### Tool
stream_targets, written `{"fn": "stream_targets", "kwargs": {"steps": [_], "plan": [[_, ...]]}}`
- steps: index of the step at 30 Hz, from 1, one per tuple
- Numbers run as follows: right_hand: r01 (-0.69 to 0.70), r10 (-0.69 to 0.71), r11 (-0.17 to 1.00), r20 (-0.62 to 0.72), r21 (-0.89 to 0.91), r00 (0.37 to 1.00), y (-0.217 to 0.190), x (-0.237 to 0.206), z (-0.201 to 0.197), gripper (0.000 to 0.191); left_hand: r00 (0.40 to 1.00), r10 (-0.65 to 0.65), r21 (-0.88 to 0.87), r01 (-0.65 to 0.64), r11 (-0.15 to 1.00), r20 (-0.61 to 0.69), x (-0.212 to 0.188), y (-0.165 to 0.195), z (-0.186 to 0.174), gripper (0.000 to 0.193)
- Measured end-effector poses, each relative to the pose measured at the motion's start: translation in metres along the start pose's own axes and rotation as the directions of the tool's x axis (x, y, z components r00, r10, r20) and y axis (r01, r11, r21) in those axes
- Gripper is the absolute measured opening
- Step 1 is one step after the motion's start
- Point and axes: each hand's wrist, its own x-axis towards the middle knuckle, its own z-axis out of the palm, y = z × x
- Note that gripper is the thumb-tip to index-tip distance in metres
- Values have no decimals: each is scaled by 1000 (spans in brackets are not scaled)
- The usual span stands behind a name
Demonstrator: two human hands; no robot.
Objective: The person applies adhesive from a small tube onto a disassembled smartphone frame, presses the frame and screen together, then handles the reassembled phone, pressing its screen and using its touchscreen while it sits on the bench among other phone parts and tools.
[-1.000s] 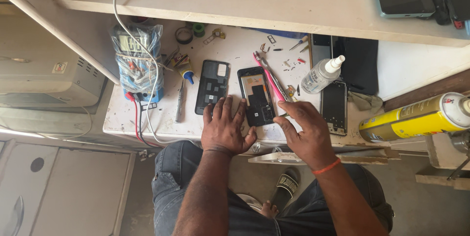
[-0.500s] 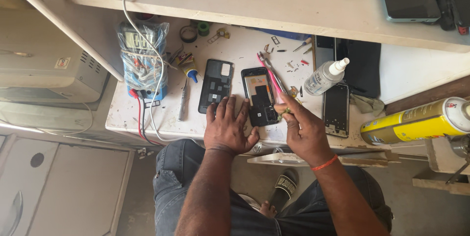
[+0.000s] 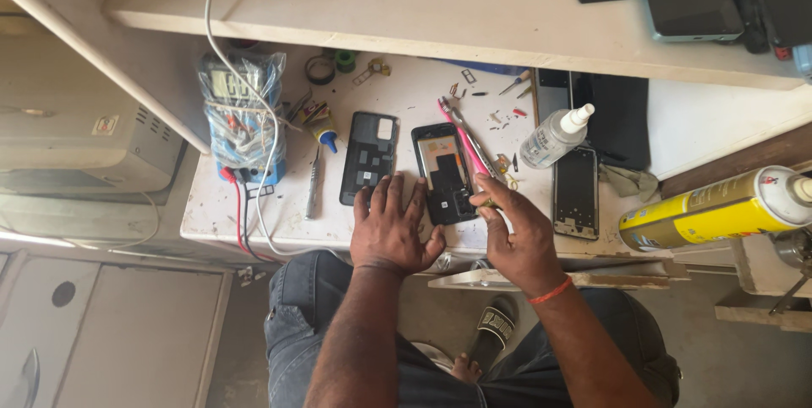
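An opened black phone body (image 3: 441, 163) lies on the white workbench (image 3: 406, 87). My left hand (image 3: 391, 226) rests flat on the bench, fingers spread, touching the phone's lower left edge and the foot of a black back cover (image 3: 368, 158). At the phone's lower right corner, the fingers of my right hand (image 3: 516, 235) are pinched on a small brass-coloured piece (image 3: 487, 202). A pink-handled tool (image 3: 461, 133) lies slanted along the phone's right side, its lower end close to those fingers.
A second phone frame (image 3: 576, 192) and a small spray bottle (image 3: 554, 136) sit to the right, a yellow aerosol can (image 3: 710, 208) further right. A bagged multimeter (image 3: 241, 112) with red leads stands on the left, with a grey screwdriver (image 3: 313, 184) and small screws nearby. A shelf (image 3: 474, 10) runs overhead.
My right hand has slid a little down to the phone's lower right corner. My left hand stays flat beside the phone. The view has shifted slightly.
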Motion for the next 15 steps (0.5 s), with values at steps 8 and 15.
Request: {"fn": "stream_targets", "kwargs": {"steps": [8, 15], "plan": [[171, -193, 968, -110, -185, 975, -12, 10, 4, 54, 999, 18, 3, -17, 1000, -44, 3, 3, -5, 81], [2, -3, 1000, -99, -11, 995, -8, 7, 5, 54, 1000, 11, 21, -11, 1000, -2, 5, 4, -5, 80]]}}
